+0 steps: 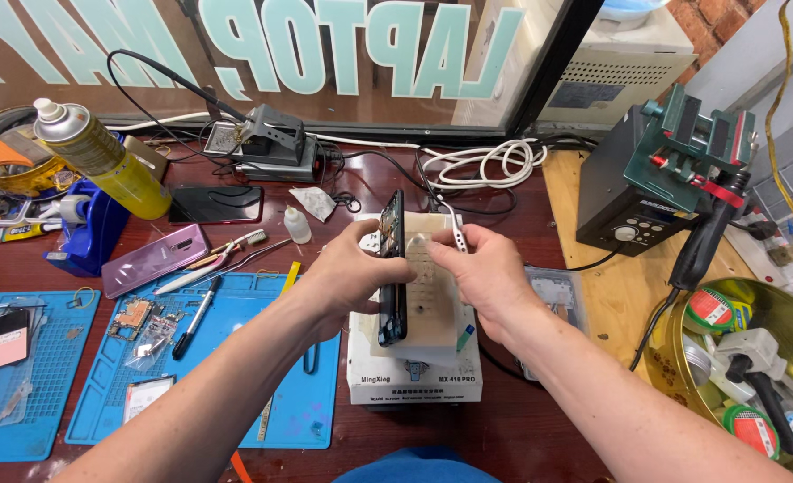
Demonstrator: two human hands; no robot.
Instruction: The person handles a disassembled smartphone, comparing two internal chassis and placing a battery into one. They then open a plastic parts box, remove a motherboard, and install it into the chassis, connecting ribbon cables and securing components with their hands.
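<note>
Above the white heating box (414, 376), the left hand (347, 273) pinches a phone (393, 268) on edge. Beside that grip, the right hand (486, 268) nips a white tool (458, 231); separating looks underway, needing steady prying

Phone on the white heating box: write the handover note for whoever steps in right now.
Left hand: grips the dark phone on edge, upright above the white heating box.
Right hand: pinches a thin white tool beside the phone's upper end.
Nearby: purple phone back and pen by the blue mat; hot-air station to the right.
Done: phone lifted off the box.
Left: cannot tell how far it is opened.
</note>
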